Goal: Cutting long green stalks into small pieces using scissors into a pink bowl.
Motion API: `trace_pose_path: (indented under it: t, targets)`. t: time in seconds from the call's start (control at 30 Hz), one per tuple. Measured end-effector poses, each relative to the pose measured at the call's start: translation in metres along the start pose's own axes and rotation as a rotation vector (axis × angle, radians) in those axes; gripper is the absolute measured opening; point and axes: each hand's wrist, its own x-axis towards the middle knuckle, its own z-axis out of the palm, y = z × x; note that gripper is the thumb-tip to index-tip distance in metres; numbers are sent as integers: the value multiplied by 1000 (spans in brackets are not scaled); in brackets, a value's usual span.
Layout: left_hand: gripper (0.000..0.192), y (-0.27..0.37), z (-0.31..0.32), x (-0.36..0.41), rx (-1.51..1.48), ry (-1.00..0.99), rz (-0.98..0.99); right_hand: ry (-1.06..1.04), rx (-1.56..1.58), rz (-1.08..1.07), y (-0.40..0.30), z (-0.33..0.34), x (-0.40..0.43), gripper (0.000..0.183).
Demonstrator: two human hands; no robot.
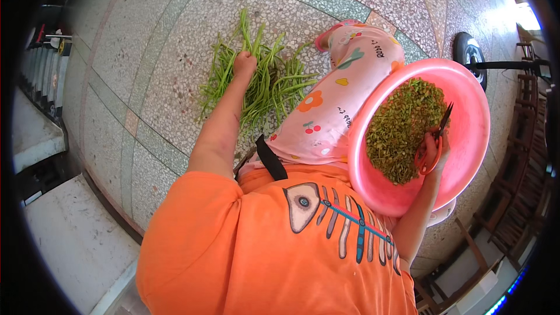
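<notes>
My left hand (245, 64) reaches down to a loose heap of long green vegetable stems (273, 89) on the floor. Its fingers are closed around some stems at the heap's upper part. On the other side, my right hand (432, 148) holds scissors (446, 117) with orange-red handles and dark blades that point up and away from me. That hand is over a pink plastic basin (471, 127), which rests at my lap. Short chopped green pieces (389, 127) cover much of the basin's bottom.
My leg in pink printed trousers (328, 109) lies between the heap and the basin. Speckled terrazzo floor (166, 52) surrounds me. A black wheel (470, 59) on a dark bar stands beyond the basin. Dark wooden furniture (509, 175) lines the right; a pale step (78, 236) is at left.
</notes>
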Motion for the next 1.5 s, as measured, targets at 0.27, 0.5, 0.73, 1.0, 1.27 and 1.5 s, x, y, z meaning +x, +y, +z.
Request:
trace_pose_path:
  t: [0.27, 0.5, 0.73, 1.0, 1.27, 1.5]
  targets:
    - [29, -26, 60, 5, 422, -309, 299, 68, -30, 6, -6, 6, -5, 12]
    - [43, -71, 146, 45, 1080, -465, 207, 62, 25, 42, 2, 6, -1, 13]
    - [49, -55, 138, 55, 872, -497, -77, 91, -61, 50, -2, 4, -3, 14]
    - [36, -46, 75, 36, 181, -353, -169, 39, -17, 24, 5, -1, -2, 13]
    - [31, -73, 76, 51, -165, -495, -186, -8, -99, -34, 8, 0, 1, 13]
    - [36, -92, 119, 53, 604, -332, 96, 38, -43, 85, 3, 6, -4, 15]
